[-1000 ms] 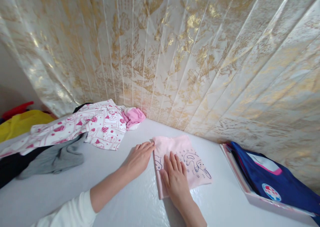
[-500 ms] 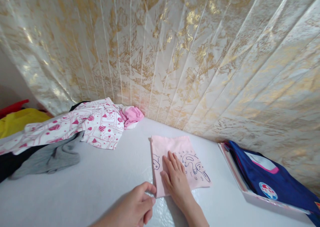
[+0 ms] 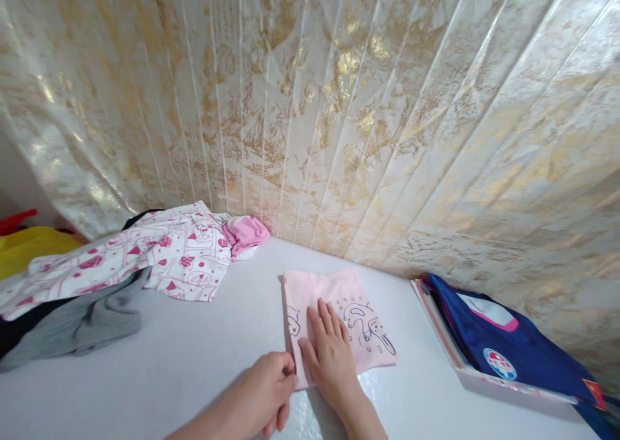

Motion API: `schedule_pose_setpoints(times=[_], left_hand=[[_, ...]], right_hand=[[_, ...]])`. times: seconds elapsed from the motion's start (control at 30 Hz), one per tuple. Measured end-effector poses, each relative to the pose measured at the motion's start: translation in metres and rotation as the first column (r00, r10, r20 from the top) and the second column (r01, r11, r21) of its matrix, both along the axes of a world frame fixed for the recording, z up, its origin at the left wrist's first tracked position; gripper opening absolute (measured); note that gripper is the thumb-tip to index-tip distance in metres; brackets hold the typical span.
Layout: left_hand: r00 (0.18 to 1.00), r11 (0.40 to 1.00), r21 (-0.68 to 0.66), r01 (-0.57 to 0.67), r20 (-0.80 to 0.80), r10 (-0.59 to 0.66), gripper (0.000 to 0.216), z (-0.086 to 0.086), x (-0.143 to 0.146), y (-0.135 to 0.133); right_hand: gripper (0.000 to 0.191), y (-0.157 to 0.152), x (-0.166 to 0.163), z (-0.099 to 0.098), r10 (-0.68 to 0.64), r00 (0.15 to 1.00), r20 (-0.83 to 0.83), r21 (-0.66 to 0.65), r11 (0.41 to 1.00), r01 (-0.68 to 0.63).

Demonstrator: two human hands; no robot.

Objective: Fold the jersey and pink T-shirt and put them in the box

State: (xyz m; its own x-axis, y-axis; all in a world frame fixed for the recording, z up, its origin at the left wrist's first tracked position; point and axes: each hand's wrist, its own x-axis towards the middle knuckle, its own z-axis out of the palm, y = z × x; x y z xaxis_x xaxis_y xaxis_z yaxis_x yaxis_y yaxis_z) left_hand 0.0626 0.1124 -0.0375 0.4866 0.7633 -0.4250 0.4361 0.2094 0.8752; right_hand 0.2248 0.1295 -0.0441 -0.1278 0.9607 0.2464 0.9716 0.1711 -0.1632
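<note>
Hiding part of pink cloth [image 3: 317, 283], right hand [image 3: 332, 356] flat, fingers [image 3: 323, 324] straight; left hand [image 3: 270, 388] curled at corner [image 3: 304, 379], grip unclear

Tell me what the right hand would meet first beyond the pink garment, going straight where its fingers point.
Beyond the pink garment, the right hand would likely cross the white surface and meet the gold-patterned covering behind; depth there is hard to judge.

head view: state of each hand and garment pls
pink rabbit-print garment: folded, lying flat
right hand: open, palm down on it
left hand: fingers curled at that garment's near left corner, grip unclear
white printed garment: loosely spread, rumpled
grey garment: crumpled, partly covered
bright pink garment: bunched up
navy garment: folded
black garment: mostly covered
yellow garment: loose, cut off by frame
</note>
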Motion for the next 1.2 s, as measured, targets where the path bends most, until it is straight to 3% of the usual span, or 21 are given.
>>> schedule_pose_setpoints(times=[0.13, 0.23, 0.3, 0.37, 0.43, 0.53, 0.67, 0.73, 0.8, 0.97, 1.03, 1.1, 1.13, 1.2], left_hand=[[0.996, 0.998, 0.061, 0.029, -0.089, -0.023, 0.010, -0.003, 0.000, 0.000], [0.976, 0.995, 0.080, 0.062, -0.216, -0.043, 0.012, 0.007, -0.003, -0.001], [0.927, 0.986, 0.126, 0.112, -0.370, -0.058, 0.015, 0.017, -0.007, -0.003], [0.849, 0.947, 0.254, 0.195, -0.527, -0.033, 0.019, 0.028, -0.012, -0.007], [0.794, 0.871, 0.406, 0.276, -0.607, 0.032, 0.023, 0.034, -0.017, -0.013], [0.812, 0.699, 0.601, 0.386, -0.581, 0.051, 0.022, 0.029, -0.022, -0.018], [0.825, 0.275, 0.792, 0.545, -0.566, -0.007, 0.024, 0.002, -0.024, -0.010], [0.830, 0.135, 0.822, 0.553, -0.558, -0.002, 0.022, -0.012, -0.025, -0.003], [0.848, 0.121, 0.842, 0.525, -0.530, 0.008, 0.014, -0.019, -0.025, 0.002], [0.855, 0.216, 0.843, 0.493, -0.515, 0.057, 0.010, -0.012, -0.003, 0.021], [0.840, 0.168, 0.837, 0.520, -0.537, 0.079, 0.027, -0.011, 0.008, 0.035], [0.830, 0.059, 0.837, 0.544, -0.547, 0.105, 0.042, -0.016, 0.016, 0.048], [0.829, 0.011, 0.836, 0.548, -0.545, 0.122, 0.043, -0.021, 0.018, 0.054], [0.832, -0.028, 0.840, 0.542, -0.532, 0.159, 0.040, -0.034, 0.019, 0.060]], right_hand=[[0.053, 0.000, -0.004, 0.003, -0.029, 1.000, 0.008, -0.046, 0.999, 0.030], [0.055, -0.001, -0.009, 0.006, -0.059, 0.998, 0.008, -0.072, 0.996, 0.059], [0.056, -0.002, -0.013, 0.007, -0.077, 0.997, 0.005, -0.084, 0.993, 0.077], [0.056, -0.003, -0.015, 0.005, -0.083, 0.997, -0.003, -0.082, 0.993, 0.083], [0.057, -0.004, -0.017, 0.002, -0.076, 0.997, -0.016, -0.065, 0.995, 0.075], [0.060, -0.004, -0.016, -0.002, -0.059, 0.998, -0.029, -0.034, 0.998, 0.058], [0.052, 0.003, -0.007, 0.009, -0.004, 1.000, -0.004, -0.066, 0.998, 0.003], [0.051, 0.014, 0.000, 0.022, 0.085, 0.996, -0.009, -0.084, 0.993, -0.085], [0.056, 0.032, 0.004, 0.038, 0.180, 0.983, -0.048, -0.075, 0.980, -0.183], [0.048, 0.100, -0.011, 0.056, 0.232, 0.961, -0.148, -0.065, 0.968, -0.244], [0.040, 0.125, -0.023, 0.053, 0.228, 0.963, -0.146, -0.074, 0.968, -0.241], [0.030, 0.144, -0.033, 0.048, 0.238, 0.961, -0.142, -0.094, 0.963, -0.253], [0.025, 0.150, -0.036, 0.046, 0.248, 0.958, -0.144, -0.104, 0.959, -0.263], [0.017, 0.158, -0.040, 0.042, 0.275, 0.948, -0.159, -0.121, 0.948, -0.295]])
